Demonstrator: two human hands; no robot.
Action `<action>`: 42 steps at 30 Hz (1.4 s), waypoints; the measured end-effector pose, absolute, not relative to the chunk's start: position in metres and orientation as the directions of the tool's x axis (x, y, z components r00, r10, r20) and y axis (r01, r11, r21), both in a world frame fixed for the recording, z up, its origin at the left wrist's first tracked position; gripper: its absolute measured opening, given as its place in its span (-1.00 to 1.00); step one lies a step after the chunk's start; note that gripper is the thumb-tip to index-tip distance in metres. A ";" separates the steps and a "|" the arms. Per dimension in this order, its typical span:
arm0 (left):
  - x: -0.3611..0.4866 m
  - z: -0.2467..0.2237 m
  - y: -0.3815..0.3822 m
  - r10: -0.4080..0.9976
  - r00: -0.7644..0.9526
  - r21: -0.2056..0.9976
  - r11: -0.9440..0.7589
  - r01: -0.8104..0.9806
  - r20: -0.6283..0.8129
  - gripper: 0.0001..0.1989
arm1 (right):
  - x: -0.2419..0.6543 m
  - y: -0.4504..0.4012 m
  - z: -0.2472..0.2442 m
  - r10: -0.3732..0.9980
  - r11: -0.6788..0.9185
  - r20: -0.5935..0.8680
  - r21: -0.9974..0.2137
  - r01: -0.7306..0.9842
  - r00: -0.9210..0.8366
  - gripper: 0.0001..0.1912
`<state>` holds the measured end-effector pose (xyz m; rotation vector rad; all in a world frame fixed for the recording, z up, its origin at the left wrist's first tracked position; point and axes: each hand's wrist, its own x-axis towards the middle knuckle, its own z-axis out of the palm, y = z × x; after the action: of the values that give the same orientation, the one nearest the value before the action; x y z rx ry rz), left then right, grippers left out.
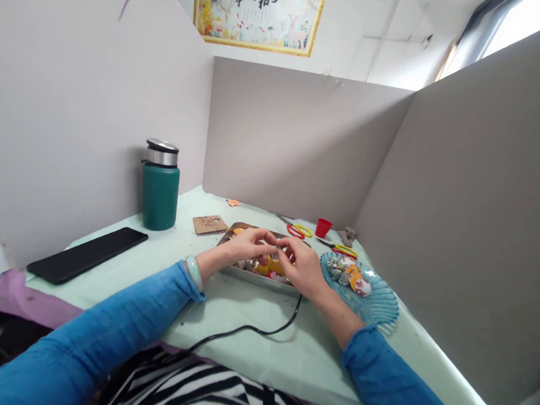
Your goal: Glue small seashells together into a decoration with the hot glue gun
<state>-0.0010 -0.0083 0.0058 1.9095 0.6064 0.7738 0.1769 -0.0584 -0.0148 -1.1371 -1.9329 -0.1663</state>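
My left hand (253,246) and my right hand (297,260) meet fingertip to fingertip above a shallow metal tray (249,276). Both are closed in a pinch. Between the fingertips there seems to be a tiny greenish thing, too small to name. Inside the tray lie small yellow, white and red pieces (271,265), partly covered by my hands. Just right of my right hand stands a blue scalloped glass plate (381,303) holding a pile of small orange, white and silvery pieces (351,274).
Behind the tray lie two scissors with red and yellow handles (299,231) (344,251) and a red cup (323,228). At left are a green bottle (159,196), a black phone-like slab (88,254) and brown card (209,224). A black cable (249,328) crosses the front; grey partitions (298,142) enclose the table.
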 end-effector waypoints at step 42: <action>-0.001 0.003 -0.005 0.682 0.691 0.924 -0.379 0.052 0.241 -0.59 | 0.176 -0.062 -0.010 0.595 0.629 0.764 -0.250 0.736 -0.249 -0.93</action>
<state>-0.0011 -0.0051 0.0030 1.8571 0.5761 0.7550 0.1759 -0.0622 -0.0104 -1.0503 -1.9497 -0.1970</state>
